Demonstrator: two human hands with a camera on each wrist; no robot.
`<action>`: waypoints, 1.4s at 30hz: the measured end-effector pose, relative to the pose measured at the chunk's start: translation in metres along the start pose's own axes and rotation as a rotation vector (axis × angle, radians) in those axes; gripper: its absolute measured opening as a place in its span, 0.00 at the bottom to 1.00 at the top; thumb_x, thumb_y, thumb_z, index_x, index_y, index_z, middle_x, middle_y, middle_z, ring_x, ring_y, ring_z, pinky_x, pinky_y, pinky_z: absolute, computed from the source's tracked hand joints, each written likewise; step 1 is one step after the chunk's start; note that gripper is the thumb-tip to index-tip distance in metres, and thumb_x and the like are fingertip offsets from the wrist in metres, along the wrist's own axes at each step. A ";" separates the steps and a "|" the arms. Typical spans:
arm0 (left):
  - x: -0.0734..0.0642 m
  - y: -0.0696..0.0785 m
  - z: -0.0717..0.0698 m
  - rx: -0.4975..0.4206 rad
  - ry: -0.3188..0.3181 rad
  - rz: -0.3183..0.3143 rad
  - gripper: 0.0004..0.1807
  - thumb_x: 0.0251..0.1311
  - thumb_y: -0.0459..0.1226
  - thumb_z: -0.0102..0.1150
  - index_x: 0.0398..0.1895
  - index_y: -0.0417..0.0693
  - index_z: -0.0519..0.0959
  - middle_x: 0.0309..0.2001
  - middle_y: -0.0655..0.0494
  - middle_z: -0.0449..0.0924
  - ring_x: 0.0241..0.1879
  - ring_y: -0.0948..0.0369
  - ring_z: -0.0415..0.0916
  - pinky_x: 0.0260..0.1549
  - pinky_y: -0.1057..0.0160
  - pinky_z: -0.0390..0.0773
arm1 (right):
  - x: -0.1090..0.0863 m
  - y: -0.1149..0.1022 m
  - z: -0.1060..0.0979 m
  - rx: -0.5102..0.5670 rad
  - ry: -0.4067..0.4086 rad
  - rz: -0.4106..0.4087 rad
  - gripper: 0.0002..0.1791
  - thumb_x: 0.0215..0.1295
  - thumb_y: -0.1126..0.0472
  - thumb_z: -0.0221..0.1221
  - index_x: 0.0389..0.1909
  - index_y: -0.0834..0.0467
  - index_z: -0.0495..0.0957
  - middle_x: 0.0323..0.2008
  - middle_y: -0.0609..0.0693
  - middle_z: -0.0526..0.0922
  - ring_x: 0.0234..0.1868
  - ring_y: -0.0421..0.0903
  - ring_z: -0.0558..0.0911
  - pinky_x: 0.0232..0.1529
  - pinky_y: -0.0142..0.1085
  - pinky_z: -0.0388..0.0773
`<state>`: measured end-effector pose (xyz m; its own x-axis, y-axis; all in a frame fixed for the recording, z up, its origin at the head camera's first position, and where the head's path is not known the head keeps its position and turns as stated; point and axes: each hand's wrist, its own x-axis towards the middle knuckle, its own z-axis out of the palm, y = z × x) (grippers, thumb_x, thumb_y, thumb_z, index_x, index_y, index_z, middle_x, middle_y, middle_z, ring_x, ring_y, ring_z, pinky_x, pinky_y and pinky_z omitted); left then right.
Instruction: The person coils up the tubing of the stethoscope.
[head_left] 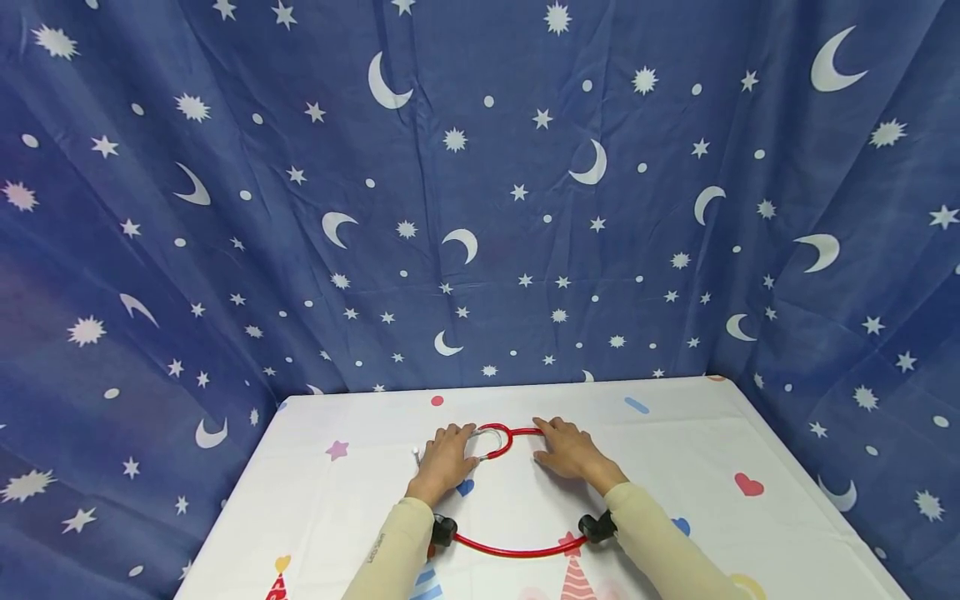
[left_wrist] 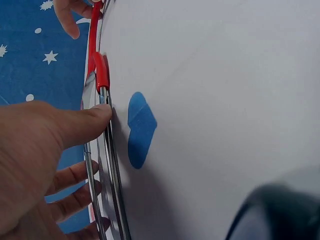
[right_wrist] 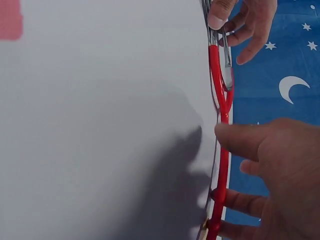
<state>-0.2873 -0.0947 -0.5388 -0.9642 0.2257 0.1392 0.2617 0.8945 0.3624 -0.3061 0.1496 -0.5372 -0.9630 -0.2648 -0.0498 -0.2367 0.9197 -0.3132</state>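
Note:
A stethoscope with red tubing [head_left: 498, 452] lies across the white cloth, its Y fork between the two hands. My left hand [head_left: 447, 458] grips the metal ear tubes [left_wrist: 114, 170], thumb on the near one and fingers at the far one. One pale ear tip [head_left: 416, 452] pokes out beyond that hand. My right hand [head_left: 567, 451] is at the single red tube [right_wrist: 223, 160], fingers extended along its far side and thumb on the near side, apart from it in the head view. Nearer the body, a red tube [head_left: 517, 552] curves between the wrists, its ends hidden by the arms.
Black wrist devices [head_left: 444, 530] sit on both forearms, close over the cloth. The tablecloth [head_left: 660, 450] carries printed hearts, stars and party hats. A blue curtain [head_left: 510, 208] with moons and stars encloses the table's back and sides.

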 end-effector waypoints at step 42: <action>-0.035 0.010 -0.037 -0.126 0.154 0.196 0.37 0.50 0.41 0.75 0.66 0.53 0.71 0.47 0.59 0.78 0.41 0.64 0.79 0.33 0.68 0.75 | -0.048 -0.007 -0.045 0.103 0.540 -0.194 0.07 0.68 0.60 0.60 0.44 0.54 0.82 0.34 0.43 0.75 0.27 0.36 0.70 0.27 0.31 0.69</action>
<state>-0.2496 -0.1079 -0.5062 -0.8795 0.3193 0.3528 0.4547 0.7827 0.4250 -0.2638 0.1693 -0.4903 -0.8390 -0.2151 0.4997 -0.4273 0.8291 -0.3606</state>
